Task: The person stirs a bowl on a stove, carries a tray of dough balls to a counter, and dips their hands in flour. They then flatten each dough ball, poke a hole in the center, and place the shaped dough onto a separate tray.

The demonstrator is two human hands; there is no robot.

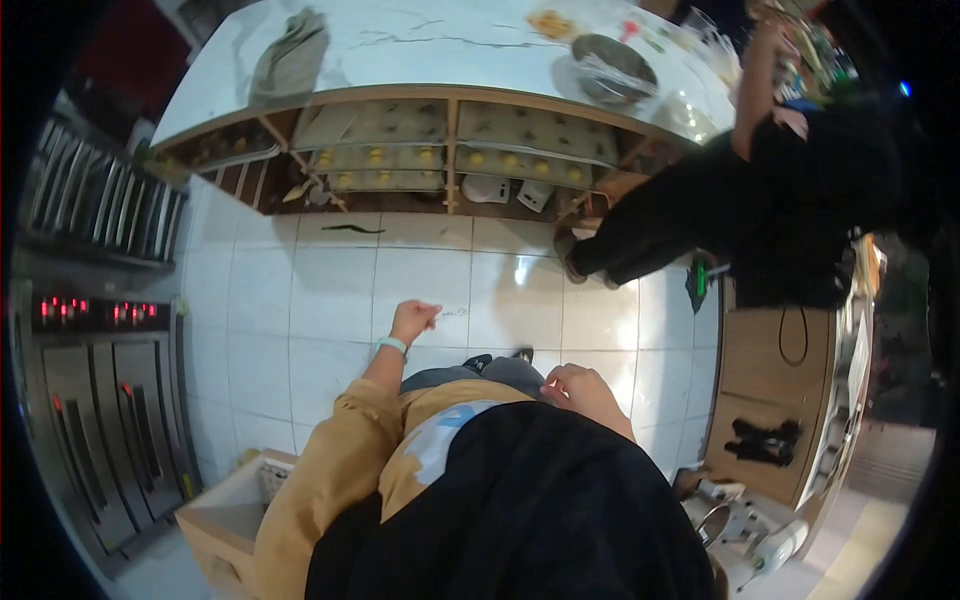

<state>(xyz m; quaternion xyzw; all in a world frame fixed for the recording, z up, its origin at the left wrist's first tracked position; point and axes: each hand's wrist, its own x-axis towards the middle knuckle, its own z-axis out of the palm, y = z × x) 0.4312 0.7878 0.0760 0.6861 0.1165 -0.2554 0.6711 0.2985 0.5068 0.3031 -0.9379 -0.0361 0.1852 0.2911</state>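
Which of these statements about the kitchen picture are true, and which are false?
1. The left hand has a pale wristband at its wrist. True.
2. The floor is dark wood. False: it is pale tile.
3. Trays of yellow pieces lie beneath the counter. True.
4. The metal bowl stands on the floor. False: it is on the counter.
5. The right hand holds a knife. False: no knife shows in it.

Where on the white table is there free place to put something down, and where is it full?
The white table is bare between the grey cloth and the metal bowl. Its right end, around the bowl and beside the person in black, is crowded.
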